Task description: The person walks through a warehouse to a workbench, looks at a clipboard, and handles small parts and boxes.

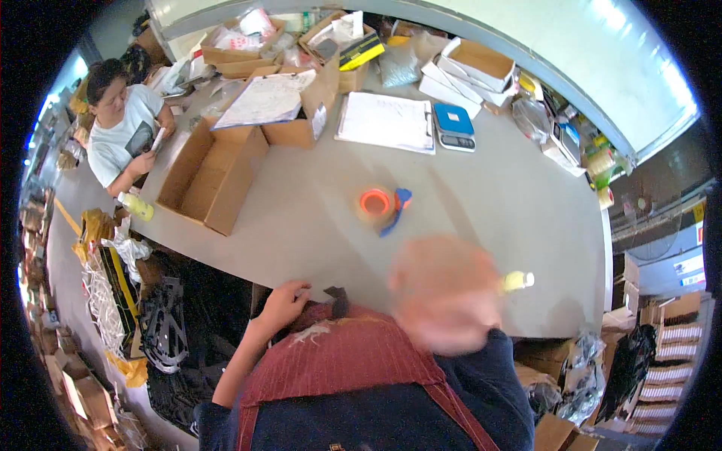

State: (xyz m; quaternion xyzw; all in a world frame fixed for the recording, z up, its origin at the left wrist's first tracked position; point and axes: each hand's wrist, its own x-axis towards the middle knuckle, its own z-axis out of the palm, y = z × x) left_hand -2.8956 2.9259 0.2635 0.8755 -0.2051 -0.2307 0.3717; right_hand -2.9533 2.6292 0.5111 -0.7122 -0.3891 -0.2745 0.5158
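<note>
1. Small black piece (337, 301), material unclear, sat at the grey tabletop (316, 203)'s near edge.
2. Hands apart: left hand (283, 305) beside it, fingers loosely bent; right hand (449, 295) blurred, grip couldn't be told.
3. Good handling likely called for a light, steady pinch.

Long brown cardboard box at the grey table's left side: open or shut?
Open: the long brown cardboard box has nothing closed across its top, and its brown inner walls show.

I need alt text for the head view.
A blurred right hand and a left hand at the near edge of a grey table. Beyond are an orange ring, a blue-topped scale, a cardboard box and, at left, another person.
</note>
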